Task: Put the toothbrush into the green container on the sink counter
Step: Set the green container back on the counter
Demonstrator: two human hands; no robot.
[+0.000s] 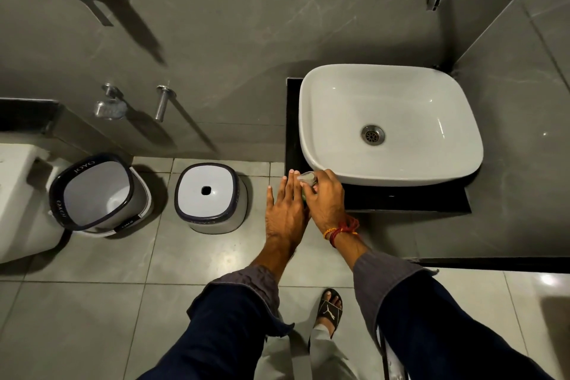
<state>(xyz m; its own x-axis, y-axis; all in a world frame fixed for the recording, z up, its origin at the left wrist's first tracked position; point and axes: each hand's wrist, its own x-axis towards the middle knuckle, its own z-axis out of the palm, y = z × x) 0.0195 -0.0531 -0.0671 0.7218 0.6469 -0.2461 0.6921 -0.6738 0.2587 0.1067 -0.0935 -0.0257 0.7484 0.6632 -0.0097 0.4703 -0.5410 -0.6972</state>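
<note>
Steadying the green container point(307, 178) at the counter's point(401, 200) front left corner, the right hand point(324, 197) curls around it while the left hand point(285, 210) lies flat beside, fingers spread. No toothbrush shows; it may be hidden. Holding the container upright and its mouth uncovered should let the brush drop in cleanly.

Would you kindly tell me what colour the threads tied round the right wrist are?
Red, with an orange-yellow strand, on the wrist threads; seen clearly in the head view.
</note>
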